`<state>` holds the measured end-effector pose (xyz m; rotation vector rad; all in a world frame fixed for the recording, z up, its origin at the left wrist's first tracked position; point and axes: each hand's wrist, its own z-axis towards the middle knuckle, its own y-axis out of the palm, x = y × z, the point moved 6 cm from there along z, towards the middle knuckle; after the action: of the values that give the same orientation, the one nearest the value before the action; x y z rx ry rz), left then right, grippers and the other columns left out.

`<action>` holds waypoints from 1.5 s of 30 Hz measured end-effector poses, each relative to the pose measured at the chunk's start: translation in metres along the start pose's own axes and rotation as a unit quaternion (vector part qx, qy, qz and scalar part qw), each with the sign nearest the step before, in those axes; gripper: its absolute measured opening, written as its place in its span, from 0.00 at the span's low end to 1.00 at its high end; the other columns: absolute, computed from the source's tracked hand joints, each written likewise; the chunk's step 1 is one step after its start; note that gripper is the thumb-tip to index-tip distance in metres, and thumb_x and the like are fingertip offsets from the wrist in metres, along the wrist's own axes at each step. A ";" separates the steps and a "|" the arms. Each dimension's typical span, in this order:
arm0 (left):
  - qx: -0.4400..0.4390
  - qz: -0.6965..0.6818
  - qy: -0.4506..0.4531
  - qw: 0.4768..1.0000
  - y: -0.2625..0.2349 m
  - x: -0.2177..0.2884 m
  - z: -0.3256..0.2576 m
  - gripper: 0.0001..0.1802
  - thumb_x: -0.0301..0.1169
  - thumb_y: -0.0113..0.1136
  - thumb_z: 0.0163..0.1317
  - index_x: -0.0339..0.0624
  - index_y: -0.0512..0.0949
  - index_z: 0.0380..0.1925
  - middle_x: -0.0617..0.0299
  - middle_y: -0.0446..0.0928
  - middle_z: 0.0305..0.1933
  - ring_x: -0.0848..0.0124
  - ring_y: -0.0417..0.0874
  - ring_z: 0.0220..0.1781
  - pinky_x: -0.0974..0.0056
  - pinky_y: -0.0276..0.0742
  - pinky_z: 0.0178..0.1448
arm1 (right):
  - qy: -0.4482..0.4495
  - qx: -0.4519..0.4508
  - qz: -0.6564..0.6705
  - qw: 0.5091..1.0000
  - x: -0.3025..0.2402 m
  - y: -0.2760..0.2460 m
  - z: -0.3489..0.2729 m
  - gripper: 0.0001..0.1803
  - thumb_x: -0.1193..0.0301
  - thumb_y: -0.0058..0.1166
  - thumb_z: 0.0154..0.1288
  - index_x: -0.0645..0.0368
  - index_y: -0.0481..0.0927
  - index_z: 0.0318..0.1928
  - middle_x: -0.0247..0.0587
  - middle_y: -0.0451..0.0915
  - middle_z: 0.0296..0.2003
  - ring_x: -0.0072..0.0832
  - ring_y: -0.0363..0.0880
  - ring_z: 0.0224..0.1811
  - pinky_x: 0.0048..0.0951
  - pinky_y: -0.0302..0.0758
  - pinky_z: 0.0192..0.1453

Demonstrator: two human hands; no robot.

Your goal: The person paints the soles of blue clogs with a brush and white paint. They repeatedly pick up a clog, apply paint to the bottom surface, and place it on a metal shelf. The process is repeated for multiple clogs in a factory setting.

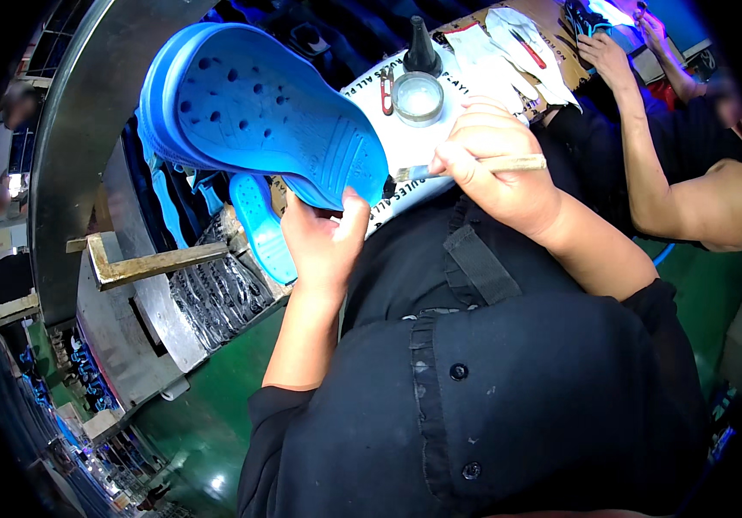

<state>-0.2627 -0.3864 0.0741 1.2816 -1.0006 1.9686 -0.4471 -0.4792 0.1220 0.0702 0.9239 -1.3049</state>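
Head view. With your left hand [326, 237], you pinch a bright blue, moulded shoe sole [293, 138] of foam-like material by its narrow end; your thumb presses on the near rim and your fingers pass underneath, partly hidden. The sole is raised above the left end of a white, printed sheet [401, 148], tilted so that its inner face is toward you. Its wide, rounded end, pierced with round holes, points to the upper left.

With your right hand [499, 168], you clamp a flat brush [513, 163] with a pale wooden handle between thumb and fingers. The dark bristles are at the rim of the sole's narrow end; contact cannot be confirmed.

On the sheet, beyond your right hand, stands a round, clear jar [418, 97]. A pair of red-handled snips [386, 91] lies just beside it, on the left. A black, cone-shaped bottle [423, 50] stands behind it, near the far edge. White fabric gloves [518, 53] lie at the sheet's right end, with a slim red tool [530, 50] on top.

Left of the sheet, below the raised sole, is a second blue sole [260, 226] with small holes. At the upper right, a co-worker's hand [606, 59] touches a black item [587, 22].
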 end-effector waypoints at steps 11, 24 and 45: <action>-0.007 -0.037 -0.059 0.998 -0.003 -0.016 -0.003 0.20 0.26 0.59 0.54 0.29 0.69 0.46 0.54 0.78 0.41 0.69 0.79 0.42 0.65 0.73 0.51 | -0.003 -0.011 0.000 1.000 0.004 0.001 -0.004 0.08 0.71 0.56 0.56 0.58 0.79 0.21 0.35 0.76 0.19 0.32 0.73 0.24 0.32 0.66 0.36; -0.025 -0.016 -0.025 0.999 0.000 -0.022 -0.001 0.22 0.24 0.54 0.57 0.29 0.63 0.50 0.50 0.75 0.42 0.67 0.82 0.33 0.66 0.83 0.32 | -0.031 -0.028 0.018 0.999 0.001 0.013 -0.008 0.08 0.71 0.58 0.56 0.59 0.80 0.23 0.35 0.77 0.19 0.32 0.72 0.22 0.32 0.66 0.32; 0.036 -0.040 -0.020 0.998 -0.008 -0.015 0.001 0.19 0.27 0.60 0.51 0.32 0.70 0.43 0.55 0.77 0.40 0.68 0.78 0.41 0.64 0.73 0.50 | -0.003 -0.057 -0.007 0.998 0.000 0.008 -0.006 0.06 0.71 0.57 0.58 0.59 0.82 0.26 0.35 0.79 0.23 0.31 0.75 0.25 0.30 0.67 0.34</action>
<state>-0.2504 -0.3836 0.0624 1.3831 -0.8914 1.9403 -0.4435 -0.4736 0.1141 -0.0290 0.9923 -1.2634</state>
